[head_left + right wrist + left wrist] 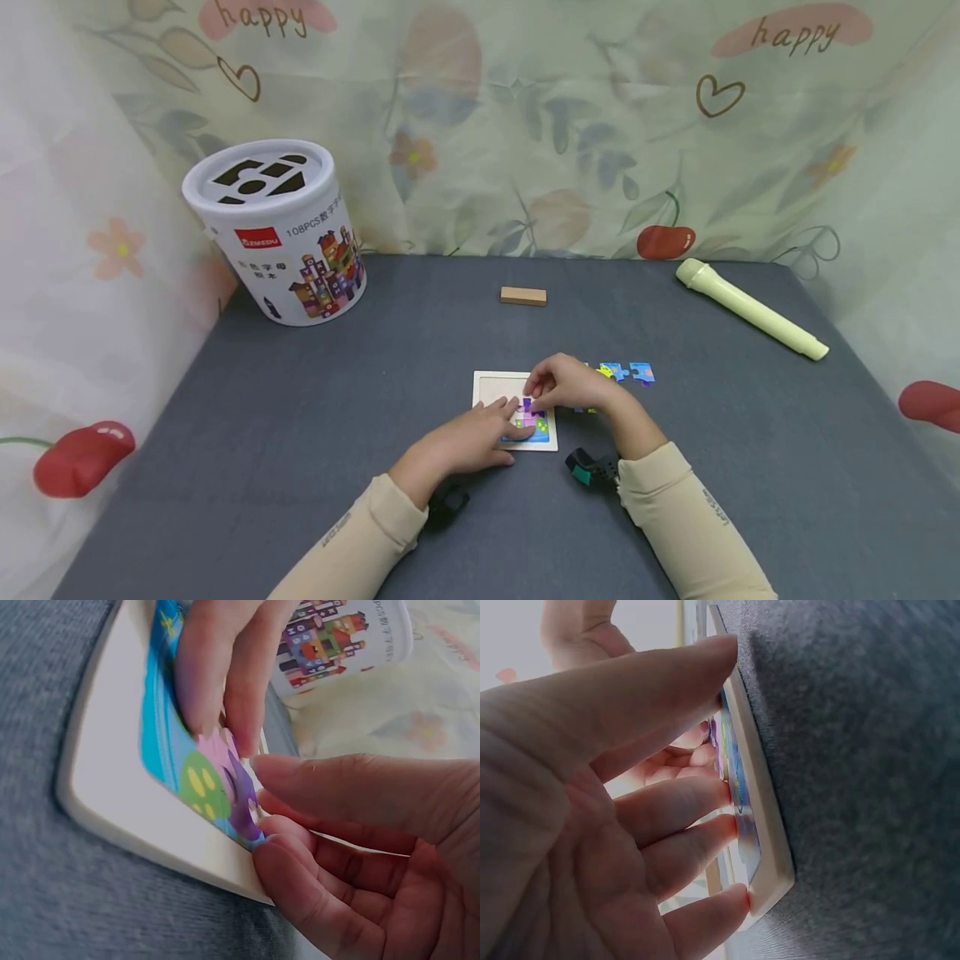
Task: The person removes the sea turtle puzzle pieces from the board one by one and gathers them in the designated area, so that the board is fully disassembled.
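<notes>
A square wooden puzzle tray [552, 442] lies on the table, its near part filled with colourful jigsaw pieces. My left hand [467, 437] rests over it; in the left wrist view, extended fingertips touch the pieces and the rim [769, 832]. From the right side, my right hand [576, 385] pinches a purple puzzle piece [244, 796] between thumb and fingers, at the edge of the joined pieces. Part of that piece is hidden by the fingers. Loose puzzle pieces [642, 372] lie just beyond the right hand, some partly covered by it.
A white lidded bucket [277, 242] with shape cut-outs stands at the back left. Behind the tray lies a small wooden block [523, 296]. A pale yellow toy microphone [750, 308] is at the back right. Printed curtains surround the grey table [300, 400].
</notes>
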Demonstrator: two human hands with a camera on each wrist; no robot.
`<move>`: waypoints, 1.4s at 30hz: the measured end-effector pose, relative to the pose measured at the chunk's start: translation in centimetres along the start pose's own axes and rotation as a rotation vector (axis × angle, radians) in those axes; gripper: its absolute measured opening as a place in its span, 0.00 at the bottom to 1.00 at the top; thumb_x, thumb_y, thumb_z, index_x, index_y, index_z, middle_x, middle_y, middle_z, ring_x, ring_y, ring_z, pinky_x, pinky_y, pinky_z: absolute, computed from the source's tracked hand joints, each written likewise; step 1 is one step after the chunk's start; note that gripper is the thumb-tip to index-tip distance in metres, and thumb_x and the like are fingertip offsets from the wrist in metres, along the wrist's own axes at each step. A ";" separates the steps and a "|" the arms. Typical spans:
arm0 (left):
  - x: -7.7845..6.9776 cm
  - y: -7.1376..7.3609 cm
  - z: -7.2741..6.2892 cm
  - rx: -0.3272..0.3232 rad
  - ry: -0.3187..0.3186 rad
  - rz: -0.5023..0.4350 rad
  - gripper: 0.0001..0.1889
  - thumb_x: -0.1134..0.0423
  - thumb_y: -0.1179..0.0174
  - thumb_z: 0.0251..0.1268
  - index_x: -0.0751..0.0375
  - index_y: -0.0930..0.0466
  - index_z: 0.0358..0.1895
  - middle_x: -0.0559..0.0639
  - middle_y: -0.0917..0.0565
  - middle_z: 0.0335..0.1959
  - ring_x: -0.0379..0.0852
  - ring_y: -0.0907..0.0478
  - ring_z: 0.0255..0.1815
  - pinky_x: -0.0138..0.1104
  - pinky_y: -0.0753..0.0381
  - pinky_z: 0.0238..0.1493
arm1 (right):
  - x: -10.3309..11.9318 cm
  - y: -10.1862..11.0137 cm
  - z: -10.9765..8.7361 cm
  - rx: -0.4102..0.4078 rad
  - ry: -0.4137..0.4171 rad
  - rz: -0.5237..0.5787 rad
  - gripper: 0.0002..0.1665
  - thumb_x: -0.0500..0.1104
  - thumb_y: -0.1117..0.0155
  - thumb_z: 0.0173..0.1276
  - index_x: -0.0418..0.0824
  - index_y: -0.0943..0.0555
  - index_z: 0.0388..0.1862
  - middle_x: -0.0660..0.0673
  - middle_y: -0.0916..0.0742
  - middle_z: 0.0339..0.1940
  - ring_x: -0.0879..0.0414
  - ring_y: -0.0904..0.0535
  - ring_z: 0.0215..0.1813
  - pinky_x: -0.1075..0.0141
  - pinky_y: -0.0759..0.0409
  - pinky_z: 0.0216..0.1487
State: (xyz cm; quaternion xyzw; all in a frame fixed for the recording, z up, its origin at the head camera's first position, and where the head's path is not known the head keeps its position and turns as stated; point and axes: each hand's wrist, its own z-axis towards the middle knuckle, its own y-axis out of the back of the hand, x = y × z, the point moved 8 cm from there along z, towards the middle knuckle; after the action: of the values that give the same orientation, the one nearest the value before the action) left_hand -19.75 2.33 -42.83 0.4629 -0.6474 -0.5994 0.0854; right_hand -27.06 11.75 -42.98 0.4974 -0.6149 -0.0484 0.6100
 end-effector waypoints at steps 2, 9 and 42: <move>0.0 0.0 0.0 -0.002 -0.005 -0.002 0.24 0.60 0.40 0.62 0.50 0.28 0.63 0.59 0.41 0.72 0.56 0.48 0.74 0.50 0.45 0.70 | 0.2 -0.1 0.0 -0.002 -0.001 0.003 0.07 0.34 0.33 0.56 0.33 0.17 0.34 0.47 0.19 0.23 0.60 0.28 0.26 0.70 0.27 0.29; 0.0 0.0 0.1 0.000 0.000 0.000 0.22 0.59 0.41 0.64 0.50 0.26 0.61 0.59 0.40 0.72 0.55 0.48 0.74 0.51 0.45 0.70 | 0.3 -0.2 -0.1 -0.007 -0.015 -0.001 0.06 0.34 0.33 0.57 0.34 0.17 0.34 0.47 0.20 0.23 0.60 0.28 0.26 0.70 0.28 0.30; 0.1 -0.3 0.2 -0.026 -0.001 -0.037 0.20 0.56 0.41 0.63 0.50 0.24 0.59 0.62 0.41 0.71 0.56 0.48 0.74 0.54 0.46 0.70 | -0.8 0.0 -0.8 0.066 0.039 0.199 0.08 0.32 0.39 0.62 0.30 0.21 0.40 0.45 0.19 0.25 0.60 0.25 0.26 0.68 0.21 0.30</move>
State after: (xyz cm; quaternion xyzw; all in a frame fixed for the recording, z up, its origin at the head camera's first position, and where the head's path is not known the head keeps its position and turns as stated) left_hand -19.80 2.40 -43.18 0.4733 -0.6311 -0.6094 0.0802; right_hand -26.56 12.71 -43.36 0.4546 -0.6505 0.0422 0.6070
